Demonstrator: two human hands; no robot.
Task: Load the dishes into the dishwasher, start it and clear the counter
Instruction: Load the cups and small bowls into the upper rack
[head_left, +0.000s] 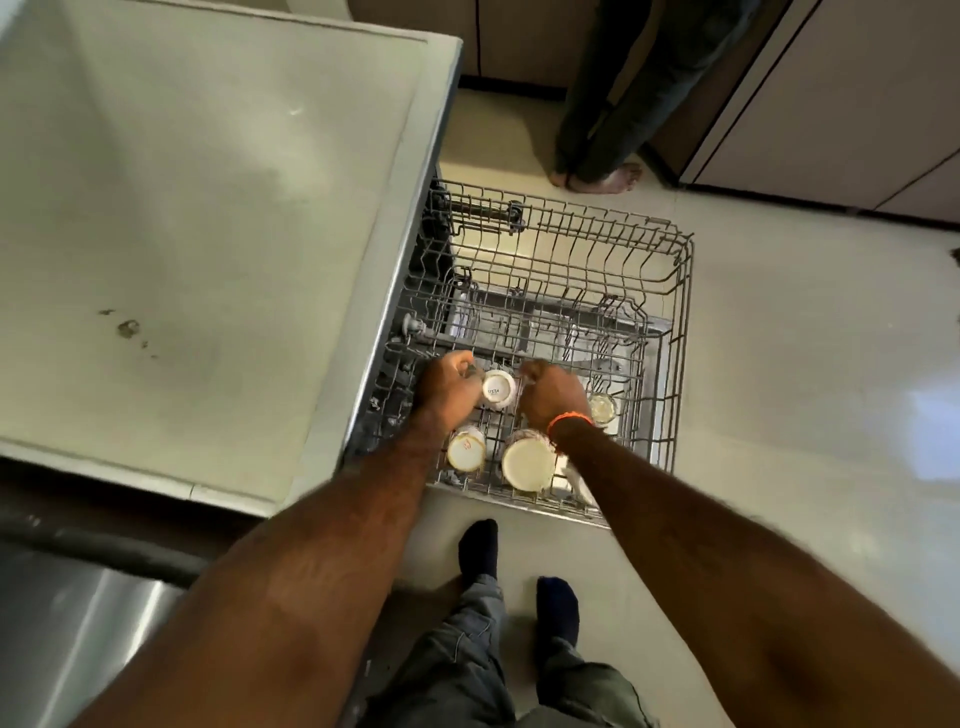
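Head view: upper rack (675, 291) pulled out over the floor, to the right of the worktop (182, 208); both hands down in its near-left part. White cup (498, 388) sits upside down, base up w/ printed lettering, directly between the hands; left hand (448, 387) on its left side, right hand (553, 396) on its right, orange band at the wrist. Left hand's fingers curl round sth pale at the far-left tip, prob. another cup; motion blur, can't tell exactly what. Right hand's fingers bent toward the cup; whether they actually pinch it or just touch, can't tell. Hands apart, cup filling the gap.

Cup's axis roughly vertical, maybe tipped slightly toward the camera; both hands about equally near, left looks closer to touching.

Nearer the body: small cup (466, 449) and wider bowl (529, 463), both base up, just beside each other along the near rack edge; glass (602, 408) just right of the right wrist. So near side is crowded; open room lies in the far and right half of the rack, tines bare there. Left limit: worktop edge and dishwasher side, close to the left hand; little slack that way.

Judgement: loading step underway, cup being seated on tines; next item best goes farther out.
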